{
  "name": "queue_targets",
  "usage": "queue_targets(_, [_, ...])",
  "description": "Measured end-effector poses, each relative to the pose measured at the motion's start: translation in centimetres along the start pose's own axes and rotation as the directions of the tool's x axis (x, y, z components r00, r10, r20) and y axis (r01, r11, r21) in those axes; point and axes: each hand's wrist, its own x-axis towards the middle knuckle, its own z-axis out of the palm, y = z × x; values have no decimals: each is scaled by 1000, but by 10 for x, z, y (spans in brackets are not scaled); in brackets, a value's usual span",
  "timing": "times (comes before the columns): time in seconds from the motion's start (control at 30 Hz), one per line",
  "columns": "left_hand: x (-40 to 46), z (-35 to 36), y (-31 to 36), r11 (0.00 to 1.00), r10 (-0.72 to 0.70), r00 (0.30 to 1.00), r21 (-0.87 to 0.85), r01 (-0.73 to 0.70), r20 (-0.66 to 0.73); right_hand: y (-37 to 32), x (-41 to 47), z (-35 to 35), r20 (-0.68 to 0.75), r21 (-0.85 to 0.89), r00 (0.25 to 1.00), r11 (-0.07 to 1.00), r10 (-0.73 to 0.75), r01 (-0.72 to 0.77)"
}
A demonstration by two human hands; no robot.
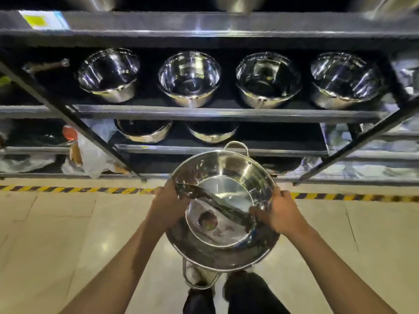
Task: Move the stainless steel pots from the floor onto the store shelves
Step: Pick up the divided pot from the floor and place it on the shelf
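Note:
I hold a large stainless steel pot point(223, 207) with two loop handles above the floor, its open mouth toward me. My left hand point(166, 206) grips its left rim and my right hand point(280, 213) grips its right rim. The pot hangs just in front of the dark metal shelves point(204, 114). Several shiny steel pots point(189, 78) stand in a row on the middle shelf. Two more pots point(144, 130) sit on the shelf below, partly hidden by the shelf edge.
A yellow-and-black striped tape point(79, 190) runs along the cream tiled floor point(56, 234) at the foot of the shelves. Plastic-wrapped goods point(88, 155) fill the lower left bay, and more wrapped items point(362, 141) sit at the right. My feet point(226, 295) show below the pot.

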Motion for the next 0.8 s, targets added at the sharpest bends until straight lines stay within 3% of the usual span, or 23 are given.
queue_targets(0.2, [46, 45, -8, 997, 81, 996, 14, -81, 34, 32, 41, 32, 71, 80, 986, 985, 148, -154])
queue_targets(0.33, [86, 87, -29, 990, -136, 983, -23, 140, 124, 56, 91, 73, 106, 93, 977, 977, 184, -194])
queue_targets(0.4, [109, 115, -49, 982, -166, 976, -71, 177, 141, 71, 123, 104, 124, 89, 975, 977, 182, -194])
queue_targets(0.6, [204, 219, -115, 976, -172, 977, -108, 186, 128, 126, 234, 215, 119, 126, 970, 966, 212, -227])
queue_targets(0.7, [265, 272, -151, 994, -61, 989, -78, 72, 134, 152, 298, 271, 116, 163, 970, 959, 216, -233])
queue_targets(0.8, [324, 313, -174, 997, -69, 991, -38, 74, 113, 173, 358, 309, 15, 137, 984, 975, 177, -177])
